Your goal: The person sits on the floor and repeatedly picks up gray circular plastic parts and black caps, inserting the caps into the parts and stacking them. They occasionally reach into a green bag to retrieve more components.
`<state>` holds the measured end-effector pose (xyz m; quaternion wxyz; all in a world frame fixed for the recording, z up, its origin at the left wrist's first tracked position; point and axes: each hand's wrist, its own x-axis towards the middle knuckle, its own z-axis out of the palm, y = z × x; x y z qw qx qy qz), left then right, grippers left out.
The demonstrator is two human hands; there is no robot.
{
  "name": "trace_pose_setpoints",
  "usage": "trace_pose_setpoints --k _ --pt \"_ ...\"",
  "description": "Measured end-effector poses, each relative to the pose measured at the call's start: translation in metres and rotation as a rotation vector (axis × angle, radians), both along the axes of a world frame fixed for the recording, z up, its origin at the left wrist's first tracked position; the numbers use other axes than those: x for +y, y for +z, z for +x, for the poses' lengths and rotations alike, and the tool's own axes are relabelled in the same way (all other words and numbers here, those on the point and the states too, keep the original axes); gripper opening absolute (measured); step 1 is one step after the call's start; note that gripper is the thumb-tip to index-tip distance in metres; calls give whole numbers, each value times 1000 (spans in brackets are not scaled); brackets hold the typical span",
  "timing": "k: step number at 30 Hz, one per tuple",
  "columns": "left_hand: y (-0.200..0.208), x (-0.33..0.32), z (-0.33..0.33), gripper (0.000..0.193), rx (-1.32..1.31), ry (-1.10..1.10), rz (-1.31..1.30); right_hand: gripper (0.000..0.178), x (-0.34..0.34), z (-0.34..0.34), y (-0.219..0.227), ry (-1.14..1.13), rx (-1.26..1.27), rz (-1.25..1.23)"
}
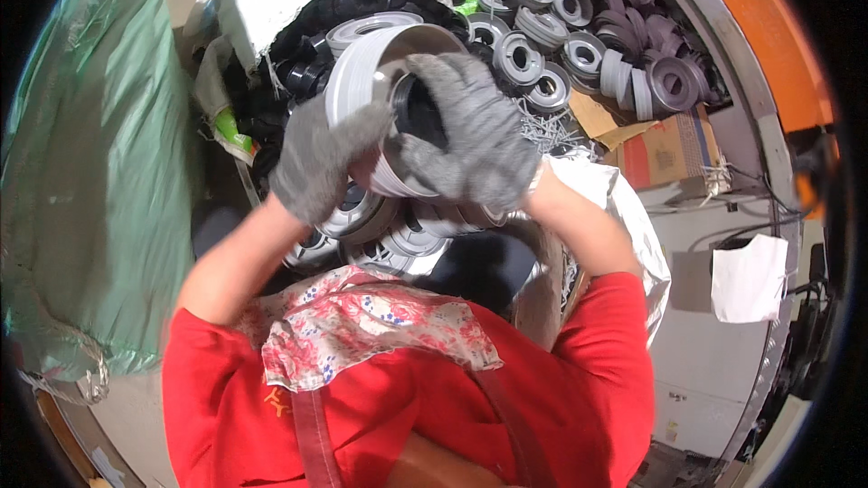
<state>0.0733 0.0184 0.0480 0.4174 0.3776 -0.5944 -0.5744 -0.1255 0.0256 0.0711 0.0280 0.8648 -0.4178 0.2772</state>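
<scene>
Head view: left hand [318,163] fingers clasp grey plastic collar [347,83] outside, presumably to steady it; right hand [475,131] fingers grip black ring [419,114] within.

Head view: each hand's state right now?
Left hand: closed on the gray cylinder.
Right hand: curled by the black part at its opening; grip cannot be told.

Left hand [312,163], right hand [479,131]: grey gloves [470,108]; red top [411,398], floral cloth [380,325], maroon straps [313,434], yellow mark [277,402].
</scene>
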Motion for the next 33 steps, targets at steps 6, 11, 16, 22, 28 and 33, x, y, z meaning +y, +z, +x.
trace_pose_setpoints --k 6,11,16,22,28,33 --pt "-17 16 0 34 -73 218 -37 44 -16 33 -41 16 -207 -138" --pt "-46 -5 44 39 333 -36 360 34 -8 43 -25 443 -167 -2" --pt "-48 -5 59 57 529 -177 535 45 29 50 31 298 -12 19" --pt "-54 33 44 36 502 -132 439 68 27 38 -3 -148 -33 216" --pt "-59 51 46 38 572 -37 397 66 32 56 -26 -9 22 186" --pt "-40 60 58 50 659 -146 397 67 35 62 -26 117 82 174"
